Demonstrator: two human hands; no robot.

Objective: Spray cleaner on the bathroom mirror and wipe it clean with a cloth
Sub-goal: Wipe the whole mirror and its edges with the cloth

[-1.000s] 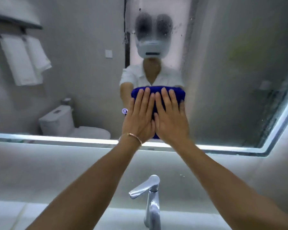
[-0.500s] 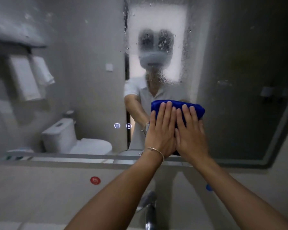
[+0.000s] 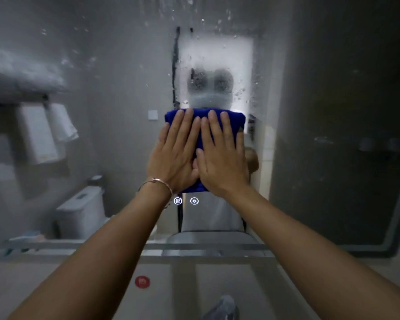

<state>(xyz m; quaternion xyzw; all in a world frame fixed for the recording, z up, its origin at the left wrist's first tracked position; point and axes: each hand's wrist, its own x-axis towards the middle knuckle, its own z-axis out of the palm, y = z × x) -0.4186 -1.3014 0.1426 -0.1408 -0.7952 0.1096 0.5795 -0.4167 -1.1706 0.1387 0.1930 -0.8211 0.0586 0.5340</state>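
Both hands, left hand [image 3: 174, 155] and right hand [image 3: 221, 158], press flat (fingers spread, not clenched) on the blue cloth [image 3: 204, 118], pinning it against the mirror [image 3: 333, 112] for even wiping pressure.

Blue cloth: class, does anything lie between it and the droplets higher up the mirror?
Nothing visible does. The blue cloth, pressed flat by the left hand and right hand, has only wet mirror above it.

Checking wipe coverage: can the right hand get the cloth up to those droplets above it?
Probably yes: the right hand presses the blue cloth flat on the mirror, and nothing blocks the droplets above.
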